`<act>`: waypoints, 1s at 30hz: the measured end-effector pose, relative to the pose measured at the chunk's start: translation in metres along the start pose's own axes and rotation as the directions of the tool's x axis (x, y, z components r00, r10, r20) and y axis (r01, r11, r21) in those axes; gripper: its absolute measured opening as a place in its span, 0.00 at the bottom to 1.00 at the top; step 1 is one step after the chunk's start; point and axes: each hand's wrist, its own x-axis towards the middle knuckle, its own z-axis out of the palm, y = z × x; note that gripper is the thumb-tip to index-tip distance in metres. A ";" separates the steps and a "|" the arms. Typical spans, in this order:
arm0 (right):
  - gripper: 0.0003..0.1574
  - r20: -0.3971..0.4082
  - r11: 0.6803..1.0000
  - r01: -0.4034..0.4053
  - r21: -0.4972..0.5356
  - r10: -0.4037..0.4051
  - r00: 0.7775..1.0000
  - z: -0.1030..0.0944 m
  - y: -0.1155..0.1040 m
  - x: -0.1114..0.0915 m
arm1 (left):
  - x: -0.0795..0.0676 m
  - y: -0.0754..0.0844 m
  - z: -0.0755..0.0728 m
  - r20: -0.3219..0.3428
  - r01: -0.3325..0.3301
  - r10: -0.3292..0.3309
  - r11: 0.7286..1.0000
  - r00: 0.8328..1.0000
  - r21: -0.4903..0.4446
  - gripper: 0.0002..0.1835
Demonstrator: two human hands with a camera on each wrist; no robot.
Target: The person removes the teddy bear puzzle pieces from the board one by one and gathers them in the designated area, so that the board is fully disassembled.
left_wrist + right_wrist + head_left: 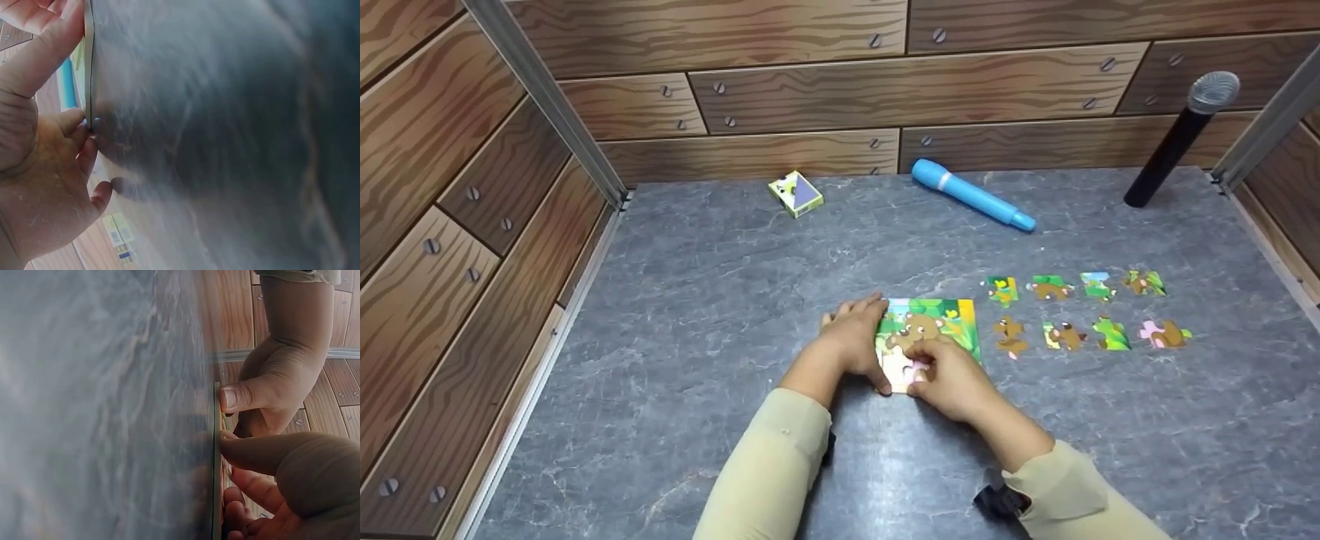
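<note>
A square puzzle board with a brown bear picture lies on the table, its lower left part showing bare white. My left hand holds the board's left side, thumb at the near corner and fingers toward the far corner. My right hand pinches a puzzle piece with some pink on it at the board's near part; the fingers hide much of it. In the right wrist view, the left thumb presses at the board's edge close to the right thumb.
Several loose puzzle pieces lie in two rows right of the board. Behind stand a small yellow-green card box, a blue marker-shaped stick and a black microphone. Wood-patterned walls enclose the grey table.
</note>
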 end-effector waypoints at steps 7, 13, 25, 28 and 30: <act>0.26 -0.038 0.997 0.023 0.075 -0.020 0.999 0.000 -0.001 -0.002 | 0.000 0.000 0.000 0.009 -0.004 0.004 0.999 1.000 0.036 0.74; 0.24 -0.024 0.990 0.056 0.133 -0.053 0.998 0.000 0.000 -0.003 | 0.000 0.000 0.000 0.011 -0.004 0.003 0.999 1.000 0.047 0.73; 0.23 -0.016 0.983 0.056 0.175 -0.054 0.998 -0.001 0.002 -0.001 | 0.000 0.006 0.000 -0.021 0.000 0.002 0.995 1.000 0.099 0.75; 0.23 -0.022 0.982 0.048 0.185 -0.045 0.999 -0.005 0.001 -0.003 | -0.001 0.007 0.000 -0.025 0.012 -0.009 0.994 1.000 0.105 0.76; 0.24 -0.036 0.981 0.059 0.187 -0.053 0.998 -0.009 0.001 -0.005 | -0.001 0.007 0.000 -0.024 0.016 -0.013 0.994 1.000 0.108 0.77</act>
